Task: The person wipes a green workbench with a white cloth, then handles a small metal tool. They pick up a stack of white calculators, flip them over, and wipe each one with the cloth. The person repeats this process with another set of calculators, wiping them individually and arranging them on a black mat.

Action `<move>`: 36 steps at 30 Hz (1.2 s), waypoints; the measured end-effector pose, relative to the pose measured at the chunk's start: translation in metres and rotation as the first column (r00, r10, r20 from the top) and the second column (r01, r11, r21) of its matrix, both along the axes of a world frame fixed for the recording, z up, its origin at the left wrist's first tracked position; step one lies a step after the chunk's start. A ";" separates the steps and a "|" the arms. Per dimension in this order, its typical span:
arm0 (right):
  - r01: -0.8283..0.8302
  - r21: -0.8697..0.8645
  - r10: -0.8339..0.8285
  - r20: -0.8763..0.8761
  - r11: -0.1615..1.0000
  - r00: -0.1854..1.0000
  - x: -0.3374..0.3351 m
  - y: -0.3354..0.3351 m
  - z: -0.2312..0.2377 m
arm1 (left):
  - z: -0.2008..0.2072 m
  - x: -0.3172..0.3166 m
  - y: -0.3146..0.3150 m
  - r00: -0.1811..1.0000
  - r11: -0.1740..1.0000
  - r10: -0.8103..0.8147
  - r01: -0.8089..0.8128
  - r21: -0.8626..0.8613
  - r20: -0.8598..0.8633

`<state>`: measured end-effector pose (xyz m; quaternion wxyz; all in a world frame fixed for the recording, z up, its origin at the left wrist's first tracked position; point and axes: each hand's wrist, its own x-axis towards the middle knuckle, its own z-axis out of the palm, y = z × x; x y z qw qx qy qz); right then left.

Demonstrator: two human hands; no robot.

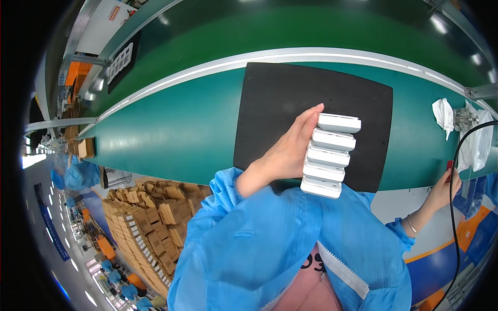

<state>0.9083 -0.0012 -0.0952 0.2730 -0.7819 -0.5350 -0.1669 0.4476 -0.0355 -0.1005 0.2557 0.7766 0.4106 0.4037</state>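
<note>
My left hand (288, 147) is closed along the left side of a row of white rectangular cases (332, 140) with rounded edges. Several of them lean against one another in a slightly slanted line, over a black mat (270, 98). The hand's fingertips reach the far end of the row, and part of its grip is hidden behind the cases. Far out to the right, at the bench edge, my right hand (445, 188) has its fingers bent around or against a small red thing (450, 165). What that is, I cannot make out.
The mat lies on a green bench (171, 129) with a metal rail behind. Crumpled white plastic bags (474, 142) sit at right, beside a hanging black cable (455, 207). Cardboard boxes (155, 228) are piled at lower left. A white compartment tray (120, 63) stands far left; people in blue work farther off.
</note>
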 end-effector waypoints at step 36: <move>-0.929 -0.321 0.904 -0.315 0.183 0.287 -0.284 0.004 0.051 | 0.020 -0.093 -0.039 0.883 0.927 0.371 -0.368 0.067 -0.287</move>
